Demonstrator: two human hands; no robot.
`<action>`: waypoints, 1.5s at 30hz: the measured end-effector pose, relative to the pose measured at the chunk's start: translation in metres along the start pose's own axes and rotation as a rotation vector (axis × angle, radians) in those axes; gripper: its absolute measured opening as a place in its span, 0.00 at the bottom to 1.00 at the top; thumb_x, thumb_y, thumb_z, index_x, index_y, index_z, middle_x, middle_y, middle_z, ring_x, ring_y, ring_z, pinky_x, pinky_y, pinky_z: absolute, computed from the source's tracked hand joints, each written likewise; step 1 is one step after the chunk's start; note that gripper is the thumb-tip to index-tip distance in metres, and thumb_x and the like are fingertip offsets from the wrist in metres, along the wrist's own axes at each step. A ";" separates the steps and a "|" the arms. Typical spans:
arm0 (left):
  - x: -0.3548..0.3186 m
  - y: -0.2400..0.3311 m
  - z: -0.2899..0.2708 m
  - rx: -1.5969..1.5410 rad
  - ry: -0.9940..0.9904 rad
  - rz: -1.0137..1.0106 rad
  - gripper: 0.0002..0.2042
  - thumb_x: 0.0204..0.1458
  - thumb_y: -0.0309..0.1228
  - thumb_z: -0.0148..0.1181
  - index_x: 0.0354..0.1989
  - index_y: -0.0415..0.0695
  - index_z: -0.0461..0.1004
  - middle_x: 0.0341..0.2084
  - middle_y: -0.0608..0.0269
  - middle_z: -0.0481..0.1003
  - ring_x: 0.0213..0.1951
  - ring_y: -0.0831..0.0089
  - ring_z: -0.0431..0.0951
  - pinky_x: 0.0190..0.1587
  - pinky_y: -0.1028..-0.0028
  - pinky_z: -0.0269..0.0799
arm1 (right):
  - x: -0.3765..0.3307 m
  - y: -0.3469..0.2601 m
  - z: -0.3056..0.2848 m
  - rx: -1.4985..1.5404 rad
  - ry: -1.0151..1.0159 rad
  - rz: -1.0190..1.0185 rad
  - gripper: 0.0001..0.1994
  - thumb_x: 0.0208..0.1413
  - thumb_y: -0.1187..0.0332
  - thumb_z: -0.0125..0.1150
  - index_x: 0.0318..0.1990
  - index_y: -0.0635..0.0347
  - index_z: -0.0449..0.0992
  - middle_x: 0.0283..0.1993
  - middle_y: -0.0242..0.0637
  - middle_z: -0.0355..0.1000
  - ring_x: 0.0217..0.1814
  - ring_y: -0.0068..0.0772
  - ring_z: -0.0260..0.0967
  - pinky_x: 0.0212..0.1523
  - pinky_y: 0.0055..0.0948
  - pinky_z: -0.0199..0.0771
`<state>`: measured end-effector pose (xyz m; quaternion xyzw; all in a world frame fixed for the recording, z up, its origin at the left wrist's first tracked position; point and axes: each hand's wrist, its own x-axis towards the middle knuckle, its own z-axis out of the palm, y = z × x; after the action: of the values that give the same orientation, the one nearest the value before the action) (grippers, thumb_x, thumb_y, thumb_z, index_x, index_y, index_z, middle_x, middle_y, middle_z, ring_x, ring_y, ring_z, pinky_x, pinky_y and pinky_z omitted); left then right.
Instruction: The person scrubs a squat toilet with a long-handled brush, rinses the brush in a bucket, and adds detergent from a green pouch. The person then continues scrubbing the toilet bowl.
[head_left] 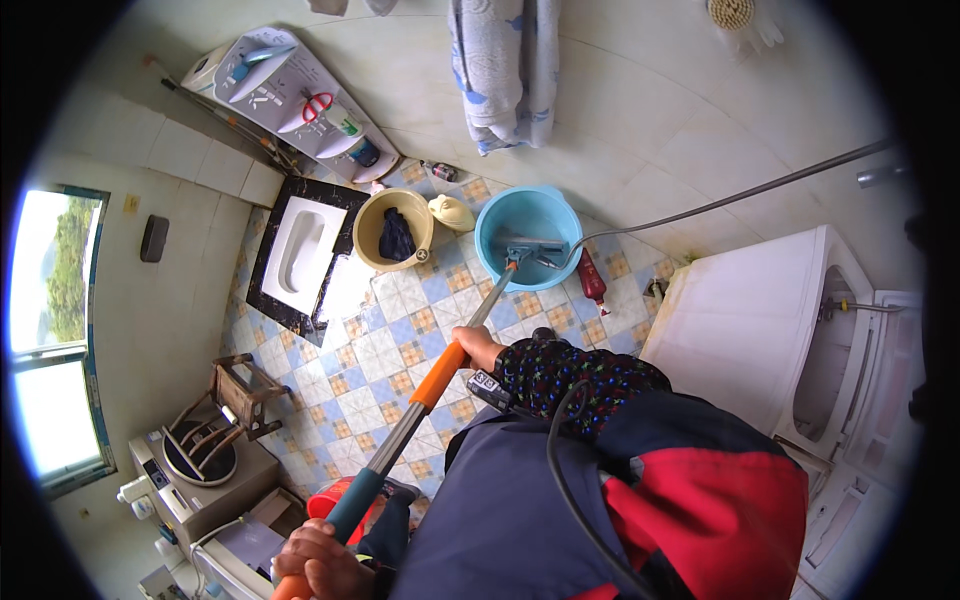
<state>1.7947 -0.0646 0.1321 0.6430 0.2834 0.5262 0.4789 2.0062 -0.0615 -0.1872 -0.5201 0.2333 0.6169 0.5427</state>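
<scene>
I hold a long mop pole [400,435] with both hands. My right hand [478,347] grips it just above the orange sleeve. My left hand [315,565] grips the lower end near the teal section, at the bottom edge of the view. The pole slants up to the mop head [528,250], which rests inside a blue bucket [500,215] on the patterned tile floor. A grey hose [720,200] runs from the right wall into that bucket.
A yellow bucket [372,205] with a dark cloth stands left of the blue one, beside a squat toilet [300,250]. A red bottle [592,280] and a white washing machine [760,320] are on the right. A wooden stool [245,390] is at left, a towel [503,70] hangs above.
</scene>
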 end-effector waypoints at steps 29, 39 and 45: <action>0.025 -0.027 0.079 -0.224 -0.599 -0.005 0.10 0.32 0.20 0.59 0.14 0.43 0.62 0.09 0.64 0.67 0.14 0.71 0.68 0.28 0.70 0.67 | 0.066 -0.035 -0.074 0.300 -0.190 -0.134 0.09 0.42 0.65 0.50 0.20 0.62 0.64 0.14 0.39 0.60 0.10 0.35 0.58 0.10 0.32 0.55; 0.023 -0.038 0.138 -0.202 -0.463 0.027 0.14 0.34 0.23 0.60 0.12 0.46 0.58 0.07 0.68 0.62 0.12 0.74 0.63 0.21 0.74 0.62 | 0.058 -0.075 -0.090 0.327 -0.241 -0.218 0.06 0.41 0.69 0.52 0.22 0.61 0.63 0.18 0.39 0.61 0.15 0.33 0.59 0.12 0.33 0.56; 0.017 -0.027 0.138 -0.206 -0.541 0.071 0.13 0.35 0.29 0.55 0.15 0.48 0.53 0.10 0.69 0.55 0.16 0.76 0.56 0.25 0.73 0.55 | 0.047 -0.072 -0.086 0.315 -0.168 -0.092 0.06 0.40 0.69 0.52 0.20 0.61 0.63 0.17 0.38 0.60 0.12 0.33 0.58 0.09 0.31 0.54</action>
<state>1.9341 -0.0830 0.1157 0.7174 0.0678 0.3779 0.5813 2.1112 -0.0932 -0.2394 -0.3852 0.2569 0.5887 0.6627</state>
